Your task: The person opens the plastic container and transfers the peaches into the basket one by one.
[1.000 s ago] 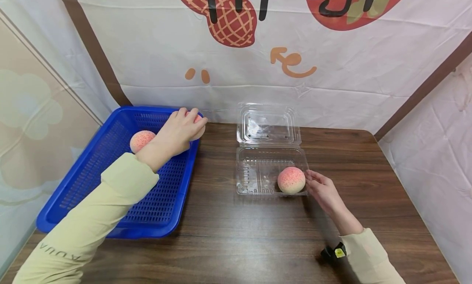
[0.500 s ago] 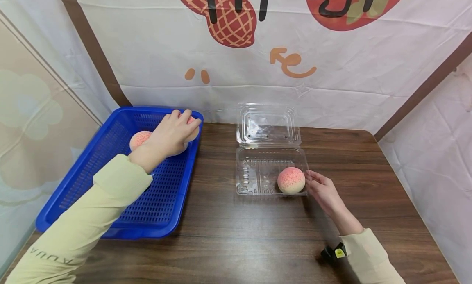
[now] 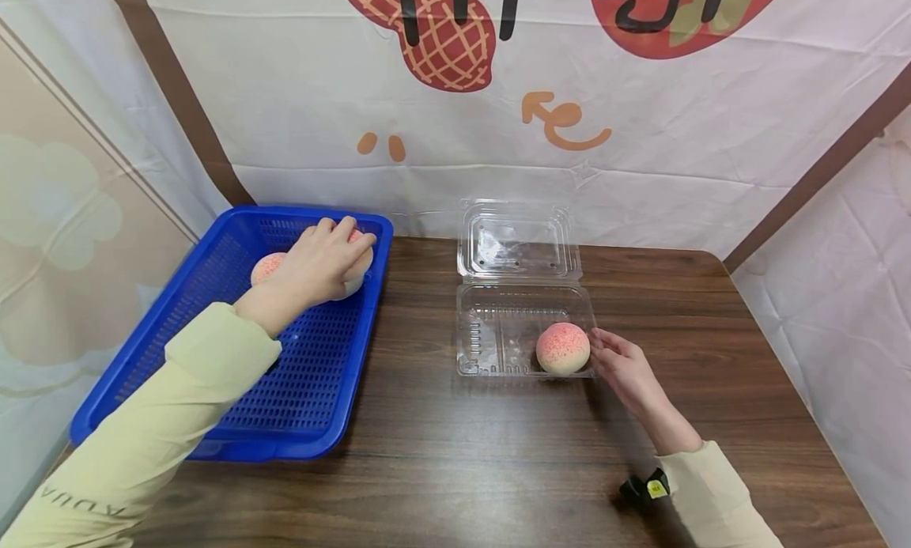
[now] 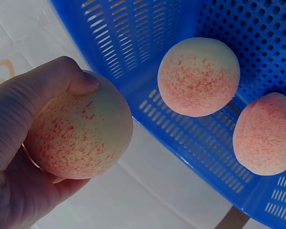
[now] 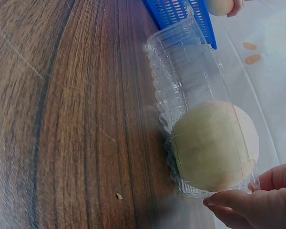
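My left hand (image 3: 313, 265) grips a pink-speckled, cream-coloured peach (image 4: 81, 131) over the back right corner of the blue basket (image 3: 349, 406), the thumb curled over the fruit. Two more peaches show in the basket in the left wrist view: one peach (image 4: 199, 78) nearer the hand, another peach (image 4: 267, 133) farther right. At the table's middle lies a clear plastic clamshell box (image 3: 484, 350), lid up at the back. A single peach (image 3: 562, 349) sits in its right front corner. My right hand (image 3: 629, 374) pinches the box's right rim between thumb and fingers.
The brown wooden table (image 3: 441, 461) bears the basket on the left and the box near its middle. A white printed cloth (image 3: 285, 97) hangs close behind both. A black strap with a yellow label (image 3: 656, 486) is on the right wrist.
My left hand has moved left and slightly toward me, carrying the peach from the basket's right rim inward over the basket. The right hand and the box have stayed in place.
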Tool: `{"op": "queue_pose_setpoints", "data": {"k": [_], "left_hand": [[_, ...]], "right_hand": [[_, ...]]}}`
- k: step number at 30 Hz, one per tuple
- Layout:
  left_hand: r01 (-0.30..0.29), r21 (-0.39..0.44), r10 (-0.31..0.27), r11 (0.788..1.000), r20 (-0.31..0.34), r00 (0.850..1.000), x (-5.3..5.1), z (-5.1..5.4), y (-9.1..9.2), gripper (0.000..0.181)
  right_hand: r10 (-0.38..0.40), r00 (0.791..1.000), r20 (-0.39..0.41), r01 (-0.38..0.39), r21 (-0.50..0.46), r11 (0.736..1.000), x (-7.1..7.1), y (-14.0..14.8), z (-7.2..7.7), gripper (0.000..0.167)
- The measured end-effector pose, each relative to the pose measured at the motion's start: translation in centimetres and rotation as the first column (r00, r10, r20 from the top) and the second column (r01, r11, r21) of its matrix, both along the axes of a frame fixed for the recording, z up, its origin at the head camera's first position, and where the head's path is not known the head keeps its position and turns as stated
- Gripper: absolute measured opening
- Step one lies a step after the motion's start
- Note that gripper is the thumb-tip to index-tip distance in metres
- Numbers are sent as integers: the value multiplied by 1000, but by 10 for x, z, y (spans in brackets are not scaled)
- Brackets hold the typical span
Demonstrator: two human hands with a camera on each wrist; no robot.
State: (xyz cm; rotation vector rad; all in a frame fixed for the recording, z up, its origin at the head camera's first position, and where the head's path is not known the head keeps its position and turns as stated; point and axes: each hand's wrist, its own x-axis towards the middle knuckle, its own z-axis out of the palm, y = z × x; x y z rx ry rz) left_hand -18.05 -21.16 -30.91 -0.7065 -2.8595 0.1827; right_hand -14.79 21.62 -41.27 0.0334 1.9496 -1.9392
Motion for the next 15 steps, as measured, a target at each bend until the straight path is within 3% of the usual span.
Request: {"op": "queue_pose_setpoints", "data": {"k": [15], "left_hand": [[-53,8,53,999,92,994,6,-1,-15,65]], "right_hand": [[-3,1000,-2,3,9,1000,0,0,0,49]]}}
